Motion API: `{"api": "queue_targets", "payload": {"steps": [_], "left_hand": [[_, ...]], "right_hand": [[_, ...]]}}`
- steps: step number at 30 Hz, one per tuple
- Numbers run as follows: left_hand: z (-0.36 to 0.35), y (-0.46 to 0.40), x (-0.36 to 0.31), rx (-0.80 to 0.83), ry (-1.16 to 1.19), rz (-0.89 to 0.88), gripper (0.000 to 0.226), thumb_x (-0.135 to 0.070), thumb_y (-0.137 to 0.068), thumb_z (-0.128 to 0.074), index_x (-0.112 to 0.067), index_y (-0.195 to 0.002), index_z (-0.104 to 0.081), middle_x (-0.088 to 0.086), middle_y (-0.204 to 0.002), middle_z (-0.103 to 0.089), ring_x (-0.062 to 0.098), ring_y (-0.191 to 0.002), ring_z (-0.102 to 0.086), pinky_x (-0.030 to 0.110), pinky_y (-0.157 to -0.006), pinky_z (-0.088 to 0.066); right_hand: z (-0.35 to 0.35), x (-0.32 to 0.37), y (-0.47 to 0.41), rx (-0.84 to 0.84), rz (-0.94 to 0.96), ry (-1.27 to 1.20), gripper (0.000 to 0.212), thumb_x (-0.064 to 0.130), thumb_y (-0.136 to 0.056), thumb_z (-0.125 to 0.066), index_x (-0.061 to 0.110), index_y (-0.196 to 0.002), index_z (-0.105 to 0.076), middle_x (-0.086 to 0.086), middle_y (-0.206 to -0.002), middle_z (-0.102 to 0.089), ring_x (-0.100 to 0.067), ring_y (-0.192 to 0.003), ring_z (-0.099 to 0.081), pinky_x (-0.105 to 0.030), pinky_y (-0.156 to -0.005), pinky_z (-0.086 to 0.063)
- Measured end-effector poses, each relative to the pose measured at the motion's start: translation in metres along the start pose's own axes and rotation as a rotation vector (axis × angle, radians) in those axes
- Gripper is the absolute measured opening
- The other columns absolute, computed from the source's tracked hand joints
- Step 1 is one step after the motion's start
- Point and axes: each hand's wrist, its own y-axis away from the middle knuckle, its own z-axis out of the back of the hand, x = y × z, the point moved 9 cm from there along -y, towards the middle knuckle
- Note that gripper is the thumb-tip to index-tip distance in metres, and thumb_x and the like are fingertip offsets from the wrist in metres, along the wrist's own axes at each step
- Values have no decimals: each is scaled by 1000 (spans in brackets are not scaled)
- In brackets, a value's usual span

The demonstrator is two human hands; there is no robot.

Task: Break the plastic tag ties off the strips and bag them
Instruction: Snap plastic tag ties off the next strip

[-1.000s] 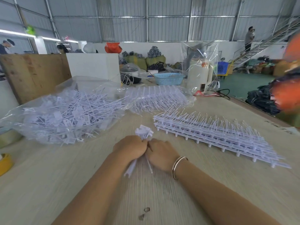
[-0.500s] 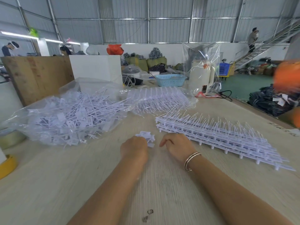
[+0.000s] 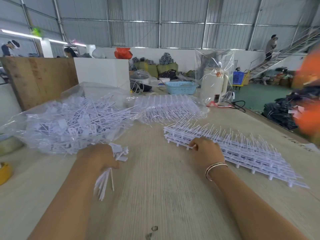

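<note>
Head view | my left hand [image 3: 97,157] gripped a bundle of loose white plastic tag ties [image 3: 110,163] beside the clear plastic bag [image 3: 69,123] | my right hand [image 3: 206,150], nearer, pinched the stacked white tie strips [image 3: 242,149], long axis running right and toward me.

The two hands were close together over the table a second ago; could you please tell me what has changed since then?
The hands have parted. The right hand moved right to the stack of strips and now touches its near edge. The left hand drew left towards the open bag of loose ties, keeping its grip on the bundle of broken-off ties. The bag, the stack and the second bag behind stayed put.
</note>
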Motion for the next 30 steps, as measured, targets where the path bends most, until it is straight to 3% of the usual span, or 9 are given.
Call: {"api": "queue_targets", "payload": {"steps": [3,7,11,13,15,17,19,24,30], "left_hand": [[-2,1,-6,-14,-19,1,25,-38,-83,-63,-17,-76,-51,-3,-68,-52,18,-74,-57,29,-77,-48],[4,4,3,-42,-3,57,34,-48,-82,-61,-18,-98,-58,-1,-91,-60,20,-97,-61,30,-82,-47],[34,18,-36,-301,176,-67,38,-55,-85,-50,-19,-76,-49,-5,-69,-50,15,-70,-52,26,-62,-38],[25,26,-86,-191,398,-271,36,-47,-89,-50,-17,-69,-49,-5,-62,-49,11,-57,-49,22,-51,-33],[-7,40,-142,137,636,-432,34,-36,-94,-49,-15,-67,-54,-2,-62,-55,7,-49,-53,18,-46,-39],[-42,53,-183,503,992,-407,27,-24,-98,-44,-10,-80,-56,5,-71,-61,9,-53,-61,21,-51,-52],[-53,53,-206,657,1327,-305,21,-14,-99,-41,-3,-85,-53,13,-79,-62,19,-65,-64,30,-61,-56],[-46,25,-218,607,1754,-98,27,-12,-99,-39,-4,-78,-53,13,-73,-61,22,-64,-61,36,-62,-55],[-43,19,-220,533,1736,-2,30,-19,-99,-42,-9,-73,-53,3,-41,-59,13,-34,-58,30,-38,-52]], "right_hand": [[-1,-6,-4,-40,-28,197,26,21,-89,-49,20,-114,-56,-2,-120,-54,-25,-117,-46,-38,-96,-33],[-12,-14,-6,10,-41,368,31,16,-92,-43,21,-120,-54,-2,-124,-52,-24,-119,-45,-37,-98,-32],[-12,-6,-8,-4,25,478,26,12,-89,-45,23,-104,-62,0,-107,-58,-22,-106,-54,-36,-92,-32],[-14,-5,-10,1,39,488,24,12,-89,-45,23,-100,-63,0,-103,-59,-22,-102,-55,-35,-89,-32],[-14,-6,-10,-1,33,456,23,15,-90,-45,24,-100,-63,0,-102,-60,-22,-102,-55,-35,-88,-31],[-10,-4,-10,-45,41,426,21,21,-91,-43,24,-99,-62,0,-103,-62,-22,-103,-55,-35,-86,-31],[-4,2,-7,-100,59,409,23,28,-90,-41,24,-98,-62,0,-102,-64,-23,-103,-57,-35,-85,-31],[-14,13,-6,-19,140,265,21,30,-89,-44,24,-101,-61,-1,-107,-64,-22,-103,-57,-33,-82,-34],[-23,1,-7,120,96,-160,26,16,-82,-51,23,-106,-58,0,-114,-59,-22,-102,-57,-31,-82,-44]]}}
